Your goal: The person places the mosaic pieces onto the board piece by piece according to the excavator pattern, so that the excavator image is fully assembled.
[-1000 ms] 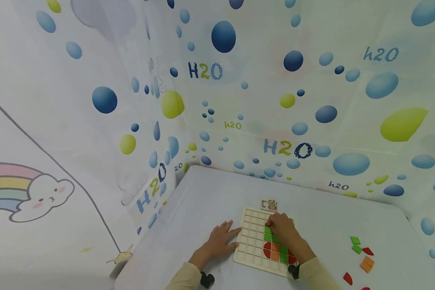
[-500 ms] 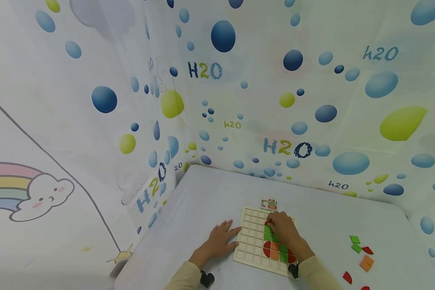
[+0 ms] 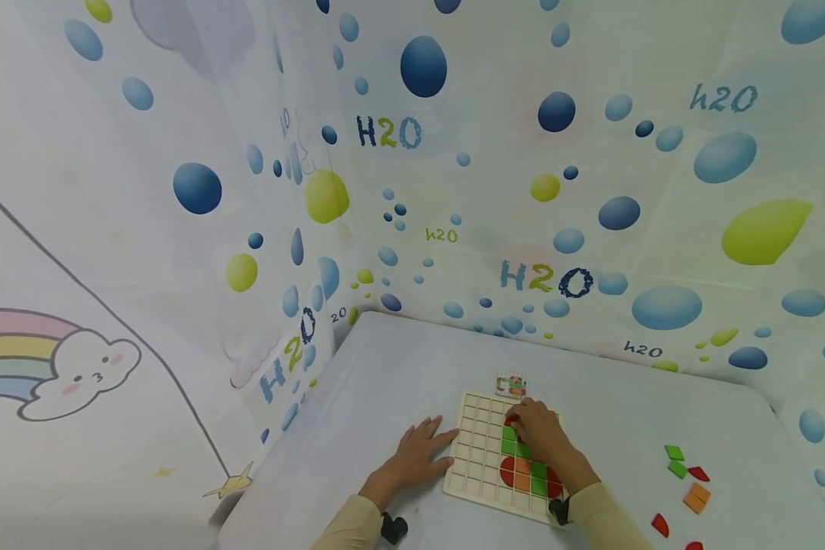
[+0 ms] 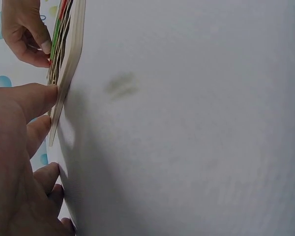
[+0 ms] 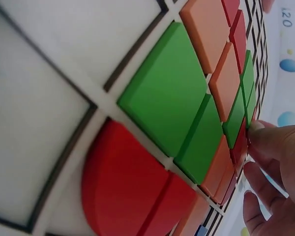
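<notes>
Board: pale wooden grid board w/ square cells lay flat on the white cloth-covered table, at 6 o'clock in head view.
Left hand: left hand rested flat on table at 9 o'clock of board, fingers straight & spread, fingertips touching board's left edge; nothing held. Wrist view showed thumb tip against the board edge.
Right hand: right hand lay over board's far right part, fingers bent, tips pinching a small red tile at approx 12 o'clock of the filled area. Tile sat at edge of the coloured patch; can't tell if fully seated in its cell.
Filled cells: green square tiles, orange square tiles & red quarter-round tiles packed close together in board's near right cells; left columns showed bare cells.
Card: small printed pattern card just beyond board, 12 o'clock.
Loose pieces: green, red & orange loose tiles on table, well apart from board at 3 o'clock.
Backdrop: bubble-print "H2O" sheet behind table.
</notes>
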The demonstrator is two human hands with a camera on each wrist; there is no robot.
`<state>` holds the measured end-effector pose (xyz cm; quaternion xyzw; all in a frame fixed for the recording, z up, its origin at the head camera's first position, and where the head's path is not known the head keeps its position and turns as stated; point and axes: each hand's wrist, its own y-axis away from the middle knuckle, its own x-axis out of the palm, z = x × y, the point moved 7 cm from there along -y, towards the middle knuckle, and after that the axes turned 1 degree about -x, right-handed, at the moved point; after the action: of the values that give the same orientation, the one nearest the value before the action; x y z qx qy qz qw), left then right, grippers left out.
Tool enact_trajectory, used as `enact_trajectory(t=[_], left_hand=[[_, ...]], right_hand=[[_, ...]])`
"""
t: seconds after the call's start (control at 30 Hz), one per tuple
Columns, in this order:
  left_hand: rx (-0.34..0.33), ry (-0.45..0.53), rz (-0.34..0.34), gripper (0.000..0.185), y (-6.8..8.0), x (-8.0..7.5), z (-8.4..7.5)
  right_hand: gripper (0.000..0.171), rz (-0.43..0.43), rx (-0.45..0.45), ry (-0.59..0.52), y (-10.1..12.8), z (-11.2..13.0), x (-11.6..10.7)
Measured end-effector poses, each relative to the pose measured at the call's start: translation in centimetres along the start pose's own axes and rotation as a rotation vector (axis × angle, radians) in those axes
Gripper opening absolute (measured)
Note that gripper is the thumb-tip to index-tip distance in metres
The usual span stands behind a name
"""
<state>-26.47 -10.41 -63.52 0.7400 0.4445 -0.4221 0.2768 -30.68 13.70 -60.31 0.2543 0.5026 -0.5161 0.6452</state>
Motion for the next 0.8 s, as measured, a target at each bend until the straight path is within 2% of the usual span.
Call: enact_trajectory(t=[0.23, 0.43, 0.53, 0.67, 0.8], left_hand=[[-0.006, 0.0, 0.001, 0.056, 0.0, 0.0, 0.0], [-0.01, 0.002, 0.003, 0.056, 0.1, -0.1, -0.2], [-0.011, -0.008, 0.002, 0.056, 0.1, -0.1, -0.1], [-0.002, -0.021, -0.01, 0.056, 0.1, 0.0, 0.1], [0.004, -0.015, -0.015, 0.055, 0.0, 0.1, 0.2]], right_hand=[[0.009, -0.004, 0.018, -0.058, -0.2, 0.0, -0.5], [0.004, 0.008, 0.027, -0.006, 0.0, -0.2, -0.5], [0.005, 0.012, 0.053, -0.023, 0.6, -0.7, -1.0], [0.005, 0.031, 0.15, -0.08, 1.7, -2.6, -1.9], [0.02, 0.02, 0.27, -0.086, 3.6, -6.1, -3.4]])
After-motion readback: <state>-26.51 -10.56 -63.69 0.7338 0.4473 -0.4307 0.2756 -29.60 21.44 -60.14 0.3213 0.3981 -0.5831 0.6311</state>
